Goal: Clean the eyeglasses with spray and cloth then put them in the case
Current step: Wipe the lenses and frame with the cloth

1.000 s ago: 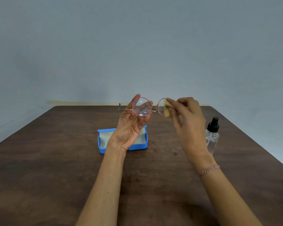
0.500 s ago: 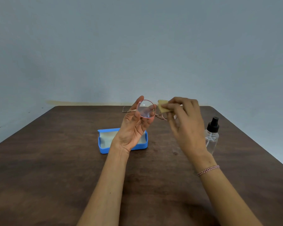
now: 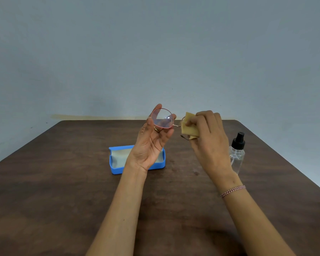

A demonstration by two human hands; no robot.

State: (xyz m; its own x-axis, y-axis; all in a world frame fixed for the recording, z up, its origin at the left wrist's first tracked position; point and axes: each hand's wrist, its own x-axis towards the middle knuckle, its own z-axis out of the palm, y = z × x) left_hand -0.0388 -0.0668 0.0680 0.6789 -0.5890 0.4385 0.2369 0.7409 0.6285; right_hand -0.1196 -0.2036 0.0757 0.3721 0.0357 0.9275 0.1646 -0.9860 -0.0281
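I hold thin pink-rimmed round eyeglasses (image 3: 163,118) up above the table. My left hand (image 3: 151,143) pinches the rim of the left lens between thumb and fingertips. My right hand (image 3: 209,139) pinches a small yellow cloth (image 3: 189,126) folded over the right lens, which is hidden by the cloth. An open blue case (image 3: 116,168) with a pale lining lies on the table behind my left wrist. The clear spray bottle (image 3: 236,156) with a black pump top stands upright to the right of my right hand.
The dark brown wooden table (image 3: 63,191) runs to a grey-blue wall at the back. Its right edge slants close past the spray bottle.
The glasses have turned so the left lens faces me more fully. The cloth has gone from the top of the right lens to wrapping it.
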